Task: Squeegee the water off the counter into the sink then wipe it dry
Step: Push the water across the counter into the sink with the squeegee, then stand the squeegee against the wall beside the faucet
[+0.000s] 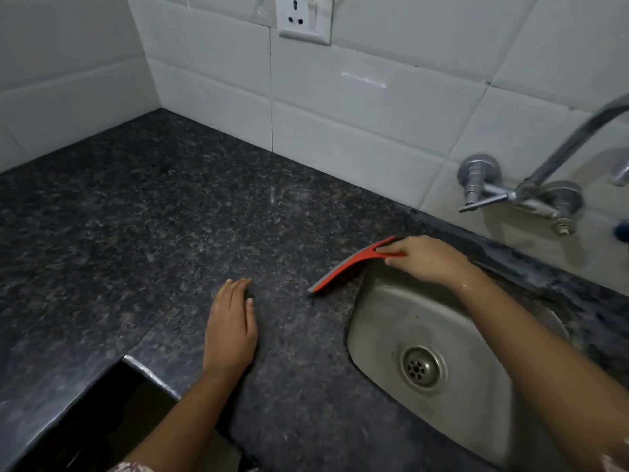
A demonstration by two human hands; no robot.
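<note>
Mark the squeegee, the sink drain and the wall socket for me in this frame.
squeegee [343, 269]: head view, on the red blade back at the sink's edge.
sink drain [422, 367]: head view, on the perforated strainer centre.
wall socket [303, 18]: head view, on the white faceplate.

The counter [170, 216] under my hands is dark speckled stone, running back to the tiled wall and turning a corner away to my left. My left hand [231, 325] lies flat on it, palm down, fingers together. To the right of that hand, the red squeegee [343, 267] I grip in my right hand [422, 258] rests its blade on the stone, right at the rim of the steel sink [381, 321] set into the counter.
</note>
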